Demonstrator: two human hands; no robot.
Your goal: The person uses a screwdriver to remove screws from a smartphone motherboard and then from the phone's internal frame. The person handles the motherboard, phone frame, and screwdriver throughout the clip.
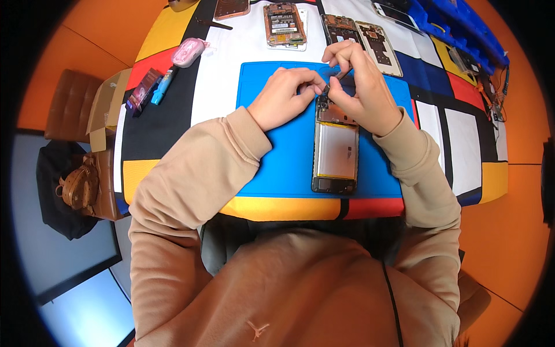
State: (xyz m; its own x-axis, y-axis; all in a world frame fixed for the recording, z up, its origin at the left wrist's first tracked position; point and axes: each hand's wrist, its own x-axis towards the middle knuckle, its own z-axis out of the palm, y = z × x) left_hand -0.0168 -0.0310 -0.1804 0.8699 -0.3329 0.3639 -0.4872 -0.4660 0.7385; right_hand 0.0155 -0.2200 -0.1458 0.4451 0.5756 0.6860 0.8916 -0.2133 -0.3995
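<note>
An opened smartphone [336,151], back cover off, lies lengthwise on a blue work mat [272,173]. Its pale battery fills the lower part, and bare circuitry shows above. My left hand [283,97] is at the phone's upper left corner, thumb and forefinger pinched together; whatever is between them is too small to name. Over the upper right corner, my right hand [365,87] is closed with bent fingers around a thin dark piece [343,74], mostly hidden by the fingers. Both sets of fingertips nearly meet at the phone's top end.
Beyond the mat lie an opened phone [284,26] and another phone split into two halves [378,49]. Blue parts bins [462,29] stand at the far right. A pink case [188,52], a light-blue tube [162,87] and a small dark box [143,91] lie at the left.
</note>
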